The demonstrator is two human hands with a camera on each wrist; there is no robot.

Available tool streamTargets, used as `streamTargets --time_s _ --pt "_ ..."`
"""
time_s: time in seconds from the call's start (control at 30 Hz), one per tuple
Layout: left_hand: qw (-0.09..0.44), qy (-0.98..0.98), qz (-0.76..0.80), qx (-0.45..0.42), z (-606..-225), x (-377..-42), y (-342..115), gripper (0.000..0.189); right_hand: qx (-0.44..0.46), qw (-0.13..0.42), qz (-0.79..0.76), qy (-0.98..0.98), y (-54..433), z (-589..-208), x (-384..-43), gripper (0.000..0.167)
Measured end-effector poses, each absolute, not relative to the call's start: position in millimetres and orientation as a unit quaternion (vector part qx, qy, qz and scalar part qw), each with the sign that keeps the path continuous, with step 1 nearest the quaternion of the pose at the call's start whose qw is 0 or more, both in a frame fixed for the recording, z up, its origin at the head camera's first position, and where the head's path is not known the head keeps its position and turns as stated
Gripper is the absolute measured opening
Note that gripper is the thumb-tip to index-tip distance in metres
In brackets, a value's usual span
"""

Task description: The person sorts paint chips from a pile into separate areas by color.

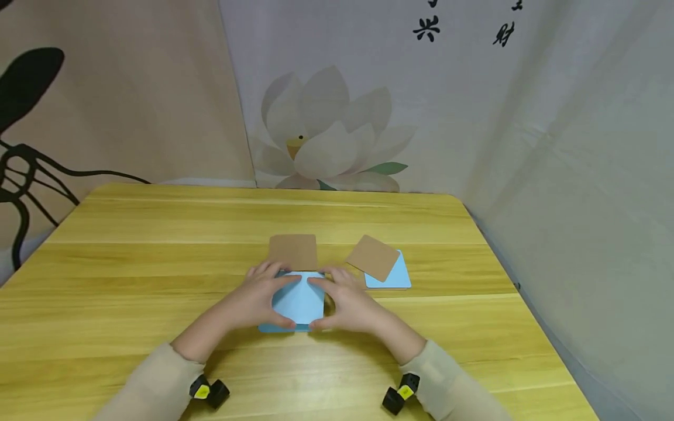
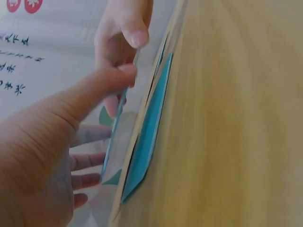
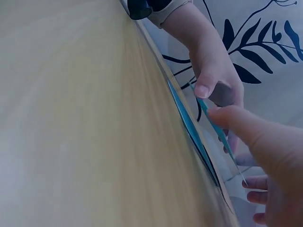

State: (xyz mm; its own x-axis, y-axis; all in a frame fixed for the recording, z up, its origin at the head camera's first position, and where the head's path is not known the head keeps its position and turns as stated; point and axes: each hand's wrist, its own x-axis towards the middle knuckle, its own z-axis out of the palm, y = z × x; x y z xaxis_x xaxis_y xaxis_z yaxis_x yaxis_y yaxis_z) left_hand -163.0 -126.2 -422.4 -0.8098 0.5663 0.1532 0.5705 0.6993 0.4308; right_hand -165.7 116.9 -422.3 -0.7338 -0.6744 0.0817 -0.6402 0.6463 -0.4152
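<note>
- Left hand (image 1: 261, 297) and right hand (image 1: 348, 301) pinch a raised blue card (image 1: 299, 299) above a lower blue card (image 2: 147, 137).
- Nearby, a brown card (image 1: 372, 257) overlaps a third blue card (image 1: 397, 275).

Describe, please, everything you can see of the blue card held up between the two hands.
The blue card is thin, flat and plain light blue on top, apparently stiff paper. The left hand and right hand grip it from opposite sides, covering parts of its edges. It is raised clear of the lower card beneath.
</note>
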Motion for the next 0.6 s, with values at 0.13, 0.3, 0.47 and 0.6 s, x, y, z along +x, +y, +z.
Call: streamTargets --time_s 0.13,0.3,0.47,0.6 --pt "0.000 -0.926 -0.228 -0.301 -427 -157 -132 0.092 -0.370 0.054 -0.214 0.902 110 -426 -165 0.086" --pt "-0.007 -0.927 -0.235 -0.293 -429 -153 -135 0.091 -0.371 0.070 -0.215 0.901 104 -429 -164 0.086" --pt "-0.008 -0.928 -0.235 -0.288 -433 -152 -136 0.089 -0.373 0.073 -0.206 0.902 102 -431 -165 0.085" --pt "-0.015 -0.929 -0.235 -0.285 -436 -152 -137 0.089 -0.374 0.081 -0.205 0.901 101 -433 -166 0.085"
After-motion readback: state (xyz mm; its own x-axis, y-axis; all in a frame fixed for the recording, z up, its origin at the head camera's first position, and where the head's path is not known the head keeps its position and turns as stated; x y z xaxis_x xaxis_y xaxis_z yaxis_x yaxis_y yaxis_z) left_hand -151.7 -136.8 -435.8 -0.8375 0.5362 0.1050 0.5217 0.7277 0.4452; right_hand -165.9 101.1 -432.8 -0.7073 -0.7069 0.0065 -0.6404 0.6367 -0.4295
